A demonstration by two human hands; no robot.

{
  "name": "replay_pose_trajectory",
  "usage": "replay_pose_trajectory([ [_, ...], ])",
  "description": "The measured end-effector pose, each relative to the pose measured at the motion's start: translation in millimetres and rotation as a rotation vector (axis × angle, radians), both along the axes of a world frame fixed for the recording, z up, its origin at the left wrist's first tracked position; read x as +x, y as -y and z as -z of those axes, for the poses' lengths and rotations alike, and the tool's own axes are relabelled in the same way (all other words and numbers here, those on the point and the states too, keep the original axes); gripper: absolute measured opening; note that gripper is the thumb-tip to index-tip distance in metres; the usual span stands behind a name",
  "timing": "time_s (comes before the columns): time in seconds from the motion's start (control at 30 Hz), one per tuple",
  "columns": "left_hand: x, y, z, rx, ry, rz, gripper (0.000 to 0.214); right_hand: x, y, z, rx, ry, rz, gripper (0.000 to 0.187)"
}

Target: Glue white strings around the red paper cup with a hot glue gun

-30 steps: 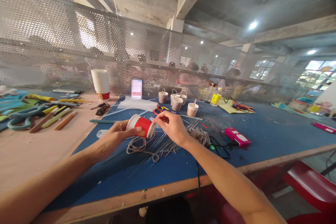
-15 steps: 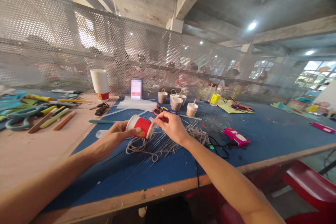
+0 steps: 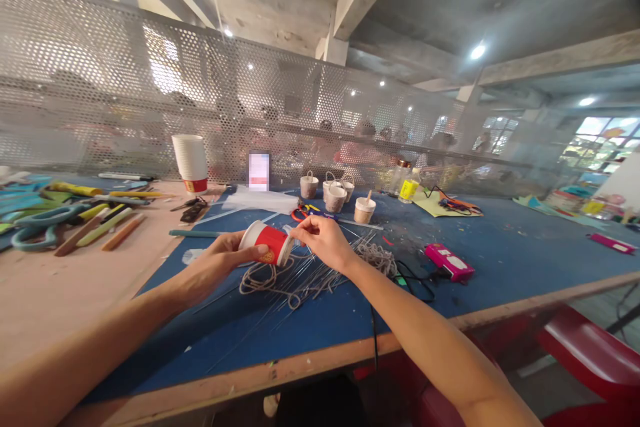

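My left hand (image 3: 217, 261) is wrapped round a red paper cup (image 3: 266, 243) that lies on its side above the blue table (image 3: 500, 247). Its white bottom faces right. My right hand (image 3: 323, 240) pinches at that bottom end, fingers pressed together on something too small to name. Under both hands lie a coil of pale twine (image 3: 265, 278) and a spread of thin metal wires (image 3: 320, 273).
Several twine-wrapped little cups (image 3: 337, 195) stand behind my hands. A stack of white cups (image 3: 191, 161) is at the back left. Scissors and pens (image 3: 75, 213) cover the left. A pink tool (image 3: 449, 261) with a black cord lies right. A perforated metal screen (image 3: 125, 100) closes the back.
Both hands and the cup have stayed nearly in place; the view has shifted slightly and my right fingers have moved a little at the cup's bottom.
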State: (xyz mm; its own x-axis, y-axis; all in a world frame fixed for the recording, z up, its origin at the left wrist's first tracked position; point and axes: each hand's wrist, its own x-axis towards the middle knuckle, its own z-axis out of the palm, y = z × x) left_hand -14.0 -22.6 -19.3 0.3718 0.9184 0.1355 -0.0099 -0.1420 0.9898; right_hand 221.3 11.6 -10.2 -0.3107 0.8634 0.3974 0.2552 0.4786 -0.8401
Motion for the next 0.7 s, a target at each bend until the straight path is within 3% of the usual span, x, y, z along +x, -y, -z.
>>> replay_pose_trajectory([
  [0.37,1.5,3.9,-8.3,-0.04,0.118,0.013,0.019,5.2,-11.2,4.5,-0.067,-0.099,-0.1,0.032],
  [0.5,1.1,2.5,-9.2,-0.058,0.197,-0.019,0.018,5.3,-9.3,4.3,-0.084,-0.06,-0.093,0.024],
  [0.7,-1.3,-2.2,-4.2,-0.105,0.233,-0.018,0.021,-1.4,-7.4,11.4,0.128,0.093,0.008,0.018],
])
